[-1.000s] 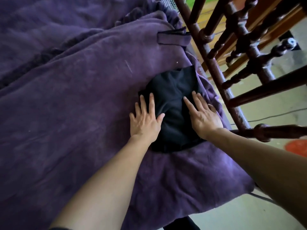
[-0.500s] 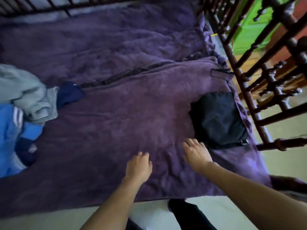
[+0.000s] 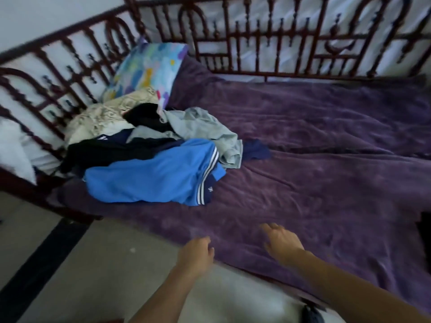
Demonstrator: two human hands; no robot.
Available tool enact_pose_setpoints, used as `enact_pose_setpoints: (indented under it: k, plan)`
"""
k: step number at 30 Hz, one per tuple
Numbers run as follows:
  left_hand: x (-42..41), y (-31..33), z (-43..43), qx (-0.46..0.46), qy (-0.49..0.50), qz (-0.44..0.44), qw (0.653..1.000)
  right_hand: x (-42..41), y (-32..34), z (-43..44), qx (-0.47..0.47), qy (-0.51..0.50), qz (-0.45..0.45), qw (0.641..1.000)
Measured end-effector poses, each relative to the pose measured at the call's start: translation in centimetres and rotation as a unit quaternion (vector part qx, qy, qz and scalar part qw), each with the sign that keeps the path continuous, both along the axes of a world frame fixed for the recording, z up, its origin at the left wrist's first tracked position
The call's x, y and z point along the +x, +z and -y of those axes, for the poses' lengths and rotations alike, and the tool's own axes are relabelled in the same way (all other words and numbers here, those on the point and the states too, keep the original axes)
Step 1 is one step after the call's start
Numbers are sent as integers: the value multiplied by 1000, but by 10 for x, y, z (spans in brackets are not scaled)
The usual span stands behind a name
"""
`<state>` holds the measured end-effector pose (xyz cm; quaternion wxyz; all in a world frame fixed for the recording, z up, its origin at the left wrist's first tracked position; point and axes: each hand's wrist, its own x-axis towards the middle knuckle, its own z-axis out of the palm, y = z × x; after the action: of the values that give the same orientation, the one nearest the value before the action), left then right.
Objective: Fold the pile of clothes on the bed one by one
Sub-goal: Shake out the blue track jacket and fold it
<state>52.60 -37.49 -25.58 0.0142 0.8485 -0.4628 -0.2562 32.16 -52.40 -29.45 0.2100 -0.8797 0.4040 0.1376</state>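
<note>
On the left part of the bed [image 3: 326, 159], below the patterned pillow [image 3: 149, 68], the pile of clothes [image 3: 151, 155] lies heaped and unfolded. Top layer, nearest you: a blue garment [image 3: 149, 176] with white stripes. Behind it are a black garment [image 3: 112, 150], a crumpled grey garment [image 3: 200, 127] and a small navy piece [image 3: 256, 151] poking out at the pile's right side. A cream fabric [image 3: 102, 117] sits at the back against the bed rail [image 3: 70, 73]; you cannot tell whether it belongs to the pile or to the bedding. Your left hand [image 3: 194, 255] hangs over the near edge of the bed, fingers loosely curled, holding nothing. Your right hand [image 3: 282, 241] is over the purple cover, fingers relaxed and slightly spread, also empty; whether it touches the cover cannot be told through the blur. Both hands are well apart from the pile. A dark shape [image 3: 425, 229] shows at the right edge of the view, too cropped to identify, so no finished fold can be confirmed here. Judgement: most of the task is left. At least four or five items wait in the heap and none is in hand. The wide bare stretch of cover between your hands and the pile looks suitable for laying the next piece flat; the blue garment is the easiest to reach.
</note>
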Motion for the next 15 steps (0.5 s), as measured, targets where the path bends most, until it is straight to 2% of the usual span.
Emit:
enact_pose_setpoints:
  k: [7, 15]
  plan:
    - [111, 31, -46, -68, 87, -2, 994, 130, 49, 5, -29, 48, 38, 998]
    - [234, 14, -54, -47, 121, -26, 991, 249, 20, 35, -1, 42, 0, 999]
